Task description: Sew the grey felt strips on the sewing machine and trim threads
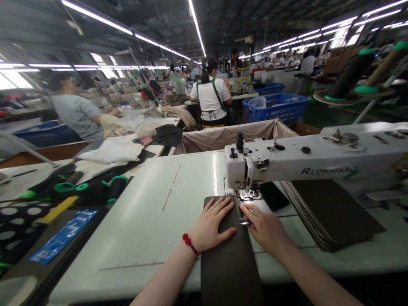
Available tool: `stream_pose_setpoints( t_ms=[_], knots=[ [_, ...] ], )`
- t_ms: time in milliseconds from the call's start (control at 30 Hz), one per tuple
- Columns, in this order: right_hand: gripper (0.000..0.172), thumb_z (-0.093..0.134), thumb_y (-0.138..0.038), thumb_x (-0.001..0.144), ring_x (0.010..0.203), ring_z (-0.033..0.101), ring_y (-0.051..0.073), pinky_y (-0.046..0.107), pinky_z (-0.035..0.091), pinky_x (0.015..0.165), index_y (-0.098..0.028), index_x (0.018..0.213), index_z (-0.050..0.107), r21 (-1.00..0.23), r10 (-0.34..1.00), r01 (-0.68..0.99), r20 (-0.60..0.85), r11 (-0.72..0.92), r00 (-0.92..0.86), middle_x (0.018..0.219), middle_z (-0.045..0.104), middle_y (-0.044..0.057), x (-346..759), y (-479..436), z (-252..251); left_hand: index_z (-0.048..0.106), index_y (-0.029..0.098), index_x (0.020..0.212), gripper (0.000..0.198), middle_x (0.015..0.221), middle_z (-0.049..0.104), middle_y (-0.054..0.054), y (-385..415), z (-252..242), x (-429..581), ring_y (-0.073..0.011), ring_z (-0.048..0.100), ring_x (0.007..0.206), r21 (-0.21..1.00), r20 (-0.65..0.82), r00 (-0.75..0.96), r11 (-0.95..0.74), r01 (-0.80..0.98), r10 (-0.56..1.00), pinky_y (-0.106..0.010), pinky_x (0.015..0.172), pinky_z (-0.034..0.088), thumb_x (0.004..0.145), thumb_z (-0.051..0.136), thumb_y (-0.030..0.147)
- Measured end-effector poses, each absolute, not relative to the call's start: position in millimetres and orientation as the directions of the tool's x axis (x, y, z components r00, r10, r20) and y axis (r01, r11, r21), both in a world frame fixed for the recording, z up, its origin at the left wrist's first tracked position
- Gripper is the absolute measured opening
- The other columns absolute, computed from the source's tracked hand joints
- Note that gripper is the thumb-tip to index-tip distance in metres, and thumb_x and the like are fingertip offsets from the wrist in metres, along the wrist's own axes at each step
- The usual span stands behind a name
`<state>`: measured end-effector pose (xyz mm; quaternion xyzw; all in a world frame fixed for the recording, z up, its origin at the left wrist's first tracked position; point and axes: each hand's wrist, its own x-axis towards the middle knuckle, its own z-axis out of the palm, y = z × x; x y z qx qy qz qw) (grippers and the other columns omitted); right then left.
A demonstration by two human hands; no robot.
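One dark olive fabric strip point(230, 263) is laid flat on the table point(143, 221), its far end under the foot of the sewing machine point(287, 163). The left hand point(212, 225) is spread open upon it, nothing grasped. The right hand point(266, 229) is pressed on its right edge; whether the small metal tool point(245, 222) at its thumb is gripped cannot be told. One stack of like pieces point(331, 212) is placed to the right.

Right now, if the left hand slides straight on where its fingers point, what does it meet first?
Likely the sewing machine head, near its presser foot; left hand lies flat on dark fabric.
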<state>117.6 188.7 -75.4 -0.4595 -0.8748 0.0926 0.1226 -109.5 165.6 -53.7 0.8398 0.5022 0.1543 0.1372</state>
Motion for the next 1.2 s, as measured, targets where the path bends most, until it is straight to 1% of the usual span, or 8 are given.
stream_pose_setpoints(
  t_ms=[233,300,400,467,633,800,1000,1200],
  knots=[
    [0.053,0.045,-0.020,0.089,0.104,0.062,0.020,0.029,0.052,0.072,-0.028,0.142,0.040,-0.256,0.827,0.787,0.141,0.562,-0.545,0.140,0.048,0.003,116.2,188.7,-74.8,0.032,0.029,0.147,0.072,0.154,0.029,-0.003,169.1,-53.5,-110.3,-0.0272,0.024,0.142,0.392,0.120,0.456,-0.464,0.794,0.882,-0.047,0.118,0.012,0.084,0.060,0.048],
    [0.053,0.044,-0.020,0.089,0.104,0.062,0.020,0.028,0.052,0.071,-0.028,0.142,0.039,-0.255,0.830,0.790,0.142,0.557,-0.539,0.140,0.048,0.004,115.9,189.1,-74.9,0.031,0.030,0.148,0.070,0.154,0.030,-0.003,169.6,-52.4,-109.9,-0.0280,0.025,0.142,0.391,0.122,0.450,-0.459,0.798,0.885,-0.050,0.117,0.006,0.085,0.059,0.047],
    [0.054,0.044,-0.020,0.089,0.103,0.062,0.020,0.028,0.052,0.070,-0.028,0.142,0.039,-0.252,0.835,0.797,0.132,0.550,-0.534,0.140,0.048,0.004,115.8,189.5,-74.4,0.031,0.034,0.147,0.066,0.153,0.033,-0.004,169.4,-51.1,-109.2,-0.0303,0.027,0.140,0.388,0.121,0.421,-0.433,0.813,0.899,-0.058,0.113,-0.009,0.088,0.057,0.046],
    [0.054,0.044,-0.020,0.089,0.103,0.062,0.020,0.028,0.052,0.070,-0.028,0.142,0.039,-0.252,0.834,0.796,0.127,0.550,-0.536,0.140,0.049,0.004,116.1,189.4,-73.3,0.032,0.036,0.146,0.063,0.152,0.034,-0.003,168.9,-50.8,-109.0,-0.0312,0.028,0.140,0.391,0.118,0.408,-0.420,0.819,0.905,-0.061,0.110,-0.013,0.089,0.056,0.045],
    [0.056,0.044,-0.017,0.087,0.107,0.060,0.020,0.028,0.052,0.073,-0.029,0.141,0.040,-0.260,0.832,0.791,0.131,0.553,-0.539,0.139,0.049,0.003,117.0,188.9,-71.8,0.036,0.038,0.144,0.059,0.152,0.034,-0.002,167.6,-51.4,-109.9,-0.0312,0.026,0.141,0.392,0.120,0.388,-0.402,0.827,0.914,-0.062,0.110,-0.011,0.089,0.056,0.043],
    [0.058,0.046,-0.018,0.086,0.108,0.060,0.020,0.028,0.052,0.073,-0.029,0.143,0.037,-0.259,0.832,0.792,0.125,0.553,-0.540,0.140,0.048,0.003,117.1,189.0,-75.0,0.040,0.038,0.141,0.057,0.151,0.036,-0.001,166.5,-51.5,-111.3,-0.0317,0.027,0.140,0.396,0.132,0.374,-0.395,0.829,0.918,-0.061,0.111,-0.007,0.087,0.058,0.043],
    [0.054,0.044,-0.020,0.088,0.107,0.060,0.021,0.030,0.052,0.075,-0.028,0.142,0.040,-0.269,0.833,0.790,0.122,0.551,-0.540,0.140,0.048,0.005,117.1,189.5,-75.3,0.042,0.040,0.140,0.056,0.150,0.037,0.001,166.1,-50.8,-113.7,-0.0320,0.028,0.139,0.407,0.119,0.370,-0.385,0.828,0.921,-0.061,0.112,-0.005,0.087,0.058,0.043],
    [0.052,0.044,-0.020,0.089,0.108,0.060,0.021,0.029,0.052,0.075,-0.028,0.140,0.041,-0.279,0.832,0.785,0.135,0.554,-0.539,0.141,0.048,0.003,117.5,188.8,-74.4,0.043,0.040,0.139,0.053,0.150,0.037,0.002,166.2,-50.5,-113.4,-0.0314,0.027,0.140,0.396,0.115,0.369,-0.383,0.835,0.922,-0.060,0.112,-0.005,0.088,0.056,0.043]
  ],
)
